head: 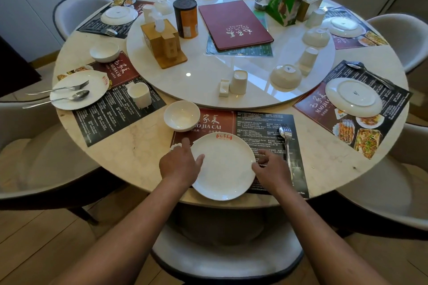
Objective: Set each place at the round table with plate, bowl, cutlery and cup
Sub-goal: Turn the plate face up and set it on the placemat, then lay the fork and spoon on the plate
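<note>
White china marks the near place in the head view: a plate (223, 166) with a red logo lies right side up on the placemat (266, 122) at the table's (139, 152) near edge. The left hand (179, 164) holds the plate's left rim, thumb on top and forefinger stretched along the edge. The right hand (271, 168) pinches the right rim with curled fingers. An upright bowl (182, 115) sits just beyond the plate, to the left. A fork and spoon (286, 136) lie together right of the plate (partly under the right hand). A cup (238, 82) stands upside down on the glass turntable (231, 90), beside an overturned bowl (286, 77).
</note>
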Tool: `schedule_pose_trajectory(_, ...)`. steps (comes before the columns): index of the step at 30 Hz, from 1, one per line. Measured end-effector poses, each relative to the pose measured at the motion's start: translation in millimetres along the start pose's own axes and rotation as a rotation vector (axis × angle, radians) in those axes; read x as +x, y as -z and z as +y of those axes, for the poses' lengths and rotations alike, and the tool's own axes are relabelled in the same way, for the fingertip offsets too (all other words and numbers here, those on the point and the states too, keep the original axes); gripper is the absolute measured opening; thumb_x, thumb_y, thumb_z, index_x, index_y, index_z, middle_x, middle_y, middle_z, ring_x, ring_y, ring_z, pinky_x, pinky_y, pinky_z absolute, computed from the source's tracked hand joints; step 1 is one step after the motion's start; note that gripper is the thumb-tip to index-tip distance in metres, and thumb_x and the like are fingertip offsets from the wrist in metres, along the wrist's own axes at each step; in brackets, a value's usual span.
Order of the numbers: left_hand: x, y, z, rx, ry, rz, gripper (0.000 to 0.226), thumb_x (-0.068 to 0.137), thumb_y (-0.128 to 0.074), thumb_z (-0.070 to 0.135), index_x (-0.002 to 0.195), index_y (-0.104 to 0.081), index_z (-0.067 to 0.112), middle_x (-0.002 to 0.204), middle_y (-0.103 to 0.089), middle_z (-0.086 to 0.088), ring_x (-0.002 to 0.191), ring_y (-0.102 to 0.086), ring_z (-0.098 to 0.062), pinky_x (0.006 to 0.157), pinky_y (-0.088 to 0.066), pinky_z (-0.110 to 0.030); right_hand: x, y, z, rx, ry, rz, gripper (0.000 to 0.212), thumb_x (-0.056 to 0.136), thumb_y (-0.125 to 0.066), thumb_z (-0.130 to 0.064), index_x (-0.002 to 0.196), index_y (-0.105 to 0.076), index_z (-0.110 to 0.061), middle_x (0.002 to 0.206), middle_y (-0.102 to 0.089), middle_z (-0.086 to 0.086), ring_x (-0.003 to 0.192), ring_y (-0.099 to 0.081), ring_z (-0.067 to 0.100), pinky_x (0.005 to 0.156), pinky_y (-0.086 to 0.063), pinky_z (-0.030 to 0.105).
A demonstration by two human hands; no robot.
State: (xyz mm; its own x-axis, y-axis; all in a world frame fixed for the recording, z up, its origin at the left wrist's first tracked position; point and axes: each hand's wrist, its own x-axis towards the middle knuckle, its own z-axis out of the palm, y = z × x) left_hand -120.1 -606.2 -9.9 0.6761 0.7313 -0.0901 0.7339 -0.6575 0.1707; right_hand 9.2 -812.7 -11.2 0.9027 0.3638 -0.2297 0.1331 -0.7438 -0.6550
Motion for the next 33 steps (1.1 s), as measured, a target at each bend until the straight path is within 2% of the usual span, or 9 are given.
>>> schedule_pose_trajectory(4, -17, 9, 31, -0.036, -0.12, 0.16, 0.049, 0.092, -0.057, 0.057, 0.128, -0.054, 0.023, 0.11, -0.064, -0.002, 0.1, -0.061, -0.023, 0.077, -0.055, -0.038, 2, 10, 2, -0.21, 0.193, 0.161, 0.043, 0.093, -0.063, -0.03, 0.136, -0.057, -0.025, 0.126, -0.061, 0.001, 0.112, -0.059, 0.022, 0.085, -0.051, 0.037)
schedule_pose_trajectory(9, -36, 9, 94, -0.068, -0.215, 0.15, 0.041, 0.096, -0.053, 0.051, 0.126, -0.062, 0.025, 0.115, -0.066, -0.002, 0.104, -0.06, -0.024, 0.082, -0.05, -0.038, 15, 30, 23, -0.337, 0.333, 0.239, 0.045, 0.094, -0.06, -0.031, 0.138, -0.054, -0.023, 0.14, -0.052, 0.003, 0.129, -0.047, 0.024, 0.097, -0.049, 0.044)
schedule_pose_trajectory(12, -40, 1, 141, -0.082, -0.236, 0.133, 0.034, 0.096, -0.054, 0.049, 0.117, -0.066, 0.025, 0.107, -0.068, 0.0, 0.097, -0.061, -0.021, 0.077, -0.05, -0.036, 32, 53, 44, -0.335, 0.352, 0.196, 0.044, 0.096, -0.057, -0.03, 0.139, -0.052, -0.022, 0.14, -0.052, 0.003, 0.129, -0.046, 0.024, 0.098, -0.046, 0.043)
schedule_pose_trajectory(16, -44, -12, 203, -0.111, -0.171, 0.041, 0.027, 0.095, -0.057, 0.048, 0.105, -0.067, 0.025, 0.097, -0.07, 0.003, 0.088, -0.066, -0.02, 0.071, -0.053, -0.034, 60, 85, 81, -0.299, 0.377, 0.097, 0.038, 0.098, -0.052, -0.029, 0.136, -0.054, -0.027, 0.138, -0.053, 0.003, 0.125, -0.048, 0.024, 0.095, -0.047, 0.042)
schedule_pose_trajectory(20, -43, -29, 251, -0.092, -0.114, -0.003, 0.023, 0.094, -0.062, 0.045, 0.095, -0.065, 0.023, 0.088, -0.067, 0.001, 0.083, -0.066, -0.023, 0.065, -0.049, -0.033, 86, 107, 106, -0.407, 0.398, -0.052, 0.037, 0.1, -0.047, -0.032, 0.136, -0.052, -0.024, 0.142, -0.05, 0.003, 0.124, -0.049, 0.024, 0.093, -0.046, 0.04)
schedule_pose_trajectory(24, -41, -40, 272, -0.028, -0.012, -0.029, 0.03, 0.094, -0.063, 0.05, 0.098, -0.064, 0.021, 0.09, -0.067, -0.001, 0.083, -0.065, -0.024, 0.069, -0.053, -0.033, 94, 121, 121, -0.544, 0.543, -0.129, 0.037, 0.1, -0.045, -0.033, 0.133, -0.056, -0.023, 0.138, -0.053, 0.003, 0.117, -0.052, 0.024, 0.09, -0.048, 0.038)
schedule_pose_trajectory(29, -38, -45, 284, 0.019, 0.036, -0.024, 0.016, 0.098, -0.059, 0.031, 0.096, -0.067, 0.018, 0.091, -0.07, -0.002, 0.081, -0.065, -0.023, 0.062, -0.042, -0.032, 108, 127, 127, -0.543, 0.609, -0.152, 0.035, 0.1, -0.046, -0.033, 0.13, -0.06, -0.021, 0.134, -0.056, 0.002, 0.116, -0.053, 0.023, 0.087, -0.051, 0.037)
schedule_pose_trajectory(33, -42, -44, 289, 0.003, 0.082, -0.035, 0.018, 0.1, -0.057, 0.029, 0.094, -0.067, 0.015, 0.09, -0.069, -0.005, 0.081, -0.065, -0.027, 0.062, -0.041, -0.033, 109, 129, 130, -0.508, 0.638, -0.143, 0.037, 0.101, -0.044, -0.036, 0.13, -0.062, -0.022, 0.132, -0.058, 0.001, 0.114, -0.055, 0.022, 0.085, -0.05, 0.035)
